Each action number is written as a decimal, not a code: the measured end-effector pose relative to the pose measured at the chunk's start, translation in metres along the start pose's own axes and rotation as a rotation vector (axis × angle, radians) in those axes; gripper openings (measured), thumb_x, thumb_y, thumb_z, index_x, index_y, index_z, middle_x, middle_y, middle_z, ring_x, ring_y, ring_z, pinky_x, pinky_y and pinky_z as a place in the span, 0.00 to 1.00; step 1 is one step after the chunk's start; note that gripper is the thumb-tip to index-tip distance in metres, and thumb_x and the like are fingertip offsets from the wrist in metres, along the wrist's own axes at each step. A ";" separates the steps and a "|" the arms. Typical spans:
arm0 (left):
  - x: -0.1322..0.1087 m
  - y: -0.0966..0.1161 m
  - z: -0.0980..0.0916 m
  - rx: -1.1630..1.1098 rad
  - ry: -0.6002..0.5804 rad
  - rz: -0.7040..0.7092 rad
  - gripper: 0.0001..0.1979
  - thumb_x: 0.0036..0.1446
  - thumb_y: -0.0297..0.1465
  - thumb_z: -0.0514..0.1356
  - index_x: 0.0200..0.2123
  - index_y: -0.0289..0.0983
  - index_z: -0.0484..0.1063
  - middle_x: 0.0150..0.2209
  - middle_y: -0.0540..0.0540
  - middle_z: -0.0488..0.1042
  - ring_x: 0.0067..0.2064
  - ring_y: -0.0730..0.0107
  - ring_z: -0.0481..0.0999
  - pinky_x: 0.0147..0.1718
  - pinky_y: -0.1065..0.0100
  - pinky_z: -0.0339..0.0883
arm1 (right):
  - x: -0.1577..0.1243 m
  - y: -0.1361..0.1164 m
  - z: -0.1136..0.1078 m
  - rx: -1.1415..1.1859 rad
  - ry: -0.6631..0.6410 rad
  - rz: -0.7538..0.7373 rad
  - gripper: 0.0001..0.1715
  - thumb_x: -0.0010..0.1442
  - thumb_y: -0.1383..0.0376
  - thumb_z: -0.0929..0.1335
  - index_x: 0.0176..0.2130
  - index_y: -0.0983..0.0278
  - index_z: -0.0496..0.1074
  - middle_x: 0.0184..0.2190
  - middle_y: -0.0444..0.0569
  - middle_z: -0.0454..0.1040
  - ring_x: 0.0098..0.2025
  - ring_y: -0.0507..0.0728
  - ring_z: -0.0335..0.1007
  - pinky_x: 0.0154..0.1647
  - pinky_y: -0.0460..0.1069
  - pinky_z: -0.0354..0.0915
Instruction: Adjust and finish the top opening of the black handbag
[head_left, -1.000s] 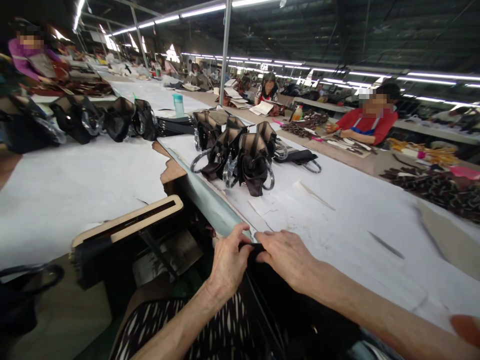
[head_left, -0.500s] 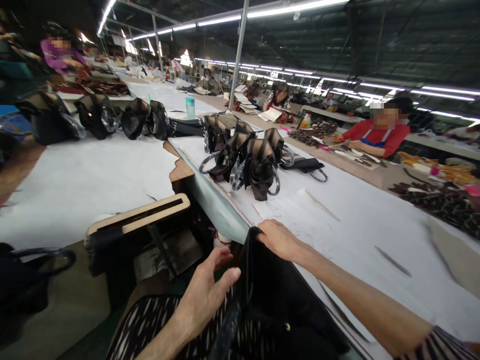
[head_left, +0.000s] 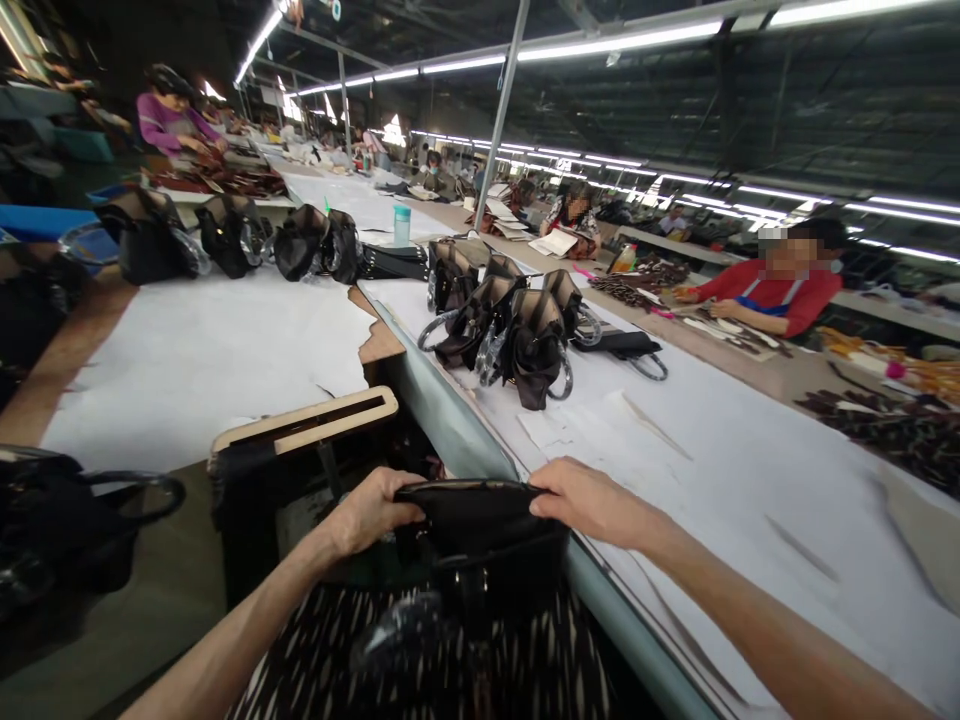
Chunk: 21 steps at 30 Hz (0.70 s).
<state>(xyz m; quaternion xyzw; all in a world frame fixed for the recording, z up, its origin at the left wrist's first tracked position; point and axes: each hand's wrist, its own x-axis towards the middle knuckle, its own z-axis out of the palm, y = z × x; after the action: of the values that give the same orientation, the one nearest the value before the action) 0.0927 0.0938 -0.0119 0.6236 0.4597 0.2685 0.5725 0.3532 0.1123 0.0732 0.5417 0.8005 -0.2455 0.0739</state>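
Observation:
A black bag (head_left: 480, 530) hangs upright above my lap, its top edge stretched between my hands. My left hand (head_left: 371, 512) pinches the left end of that edge, thumb and fingers closed on it. At the opposite corner, my right hand (head_left: 589, 500) grips the bag in the same way. A handle in clear plastic wrap (head_left: 405, 630) dangles at the bag's lower left. To the left of my left hand is a wooden frame with a long slot (head_left: 337, 425), with black material hanging from its left end.
Several black bags (head_left: 532, 345) stand on the white-covered table (head_left: 720, 520) ahead, more along the left table (head_left: 217, 350). Another bag (head_left: 67, 520) lies at near left. A person in red (head_left: 787, 280) sits across the table.
My left hand has risen from open to a hold on the bag's left corner. The bag now spreads between both hands. The view has shifted, moving the surroundings rightward.

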 end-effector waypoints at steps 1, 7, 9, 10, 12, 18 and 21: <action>-0.002 0.005 -0.005 -0.066 -0.069 -0.006 0.06 0.43 0.24 0.57 0.27 0.31 0.71 0.23 0.52 0.67 0.25 0.76 0.63 0.24 0.75 0.55 | -0.010 -0.002 -0.001 0.017 -0.013 -0.013 0.12 0.52 0.63 0.61 0.20 0.64 0.57 0.21 0.39 0.61 0.25 0.49 0.58 0.23 0.43 0.50; -0.011 0.007 0.013 -0.325 -0.273 -0.121 0.05 0.42 0.27 0.60 0.25 0.31 0.70 0.19 0.53 0.64 0.20 0.80 0.59 0.18 0.77 0.51 | -0.047 0.003 0.012 0.145 -0.125 0.073 0.12 0.51 0.64 0.61 0.20 0.63 0.53 0.19 0.39 0.55 0.22 0.48 0.52 0.19 0.43 0.46; -0.009 -0.002 0.023 -0.393 -0.286 -0.174 0.07 0.39 0.28 0.62 0.26 0.31 0.71 0.20 0.52 0.67 0.20 0.79 0.62 0.19 0.77 0.54 | -0.050 0.009 0.019 0.175 -0.151 0.093 0.13 0.51 0.65 0.61 0.20 0.63 0.52 0.19 0.39 0.52 0.22 0.48 0.50 0.19 0.44 0.45; -0.007 -0.006 0.027 -0.424 -0.297 -0.194 0.10 0.38 0.28 0.63 0.28 0.32 0.72 0.21 0.52 0.69 0.21 0.78 0.64 0.20 0.76 0.57 | -0.051 0.012 0.022 0.184 -0.160 0.103 0.13 0.51 0.65 0.61 0.20 0.63 0.52 0.19 0.39 0.51 0.22 0.48 0.49 0.19 0.44 0.44; -0.004 -0.014 0.032 -0.452 -0.319 -0.218 0.15 0.36 0.29 0.65 0.32 0.32 0.74 0.25 0.50 0.72 0.24 0.75 0.67 0.24 0.74 0.61 | -0.052 0.018 0.027 0.191 -0.176 0.126 0.13 0.52 0.64 0.61 0.21 0.63 0.51 0.18 0.39 0.50 0.22 0.48 0.49 0.20 0.44 0.45; 0.002 -0.020 0.034 -0.341 -0.246 -0.080 0.16 0.36 0.31 0.68 0.34 0.33 0.77 0.28 0.50 0.72 0.29 0.73 0.68 0.29 0.75 0.62 | -0.057 0.028 0.034 0.258 -0.197 0.144 0.12 0.53 0.62 0.60 0.21 0.63 0.57 0.18 0.39 0.52 0.22 0.49 0.49 0.22 0.44 0.48; 0.003 -0.020 0.034 -0.291 -0.191 -0.033 0.17 0.40 0.34 0.67 0.35 0.34 0.77 0.27 0.50 0.71 0.30 0.72 0.68 0.30 0.74 0.61 | -0.056 0.029 0.034 0.284 -0.213 0.160 0.12 0.54 0.61 0.60 0.21 0.63 0.59 0.17 0.39 0.53 0.21 0.49 0.49 0.22 0.44 0.49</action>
<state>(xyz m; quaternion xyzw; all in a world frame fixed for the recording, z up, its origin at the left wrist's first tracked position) 0.1174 0.0790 -0.0384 0.5492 0.3697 0.2623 0.7021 0.3967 0.0584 0.0556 0.5795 0.6999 -0.4053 0.1001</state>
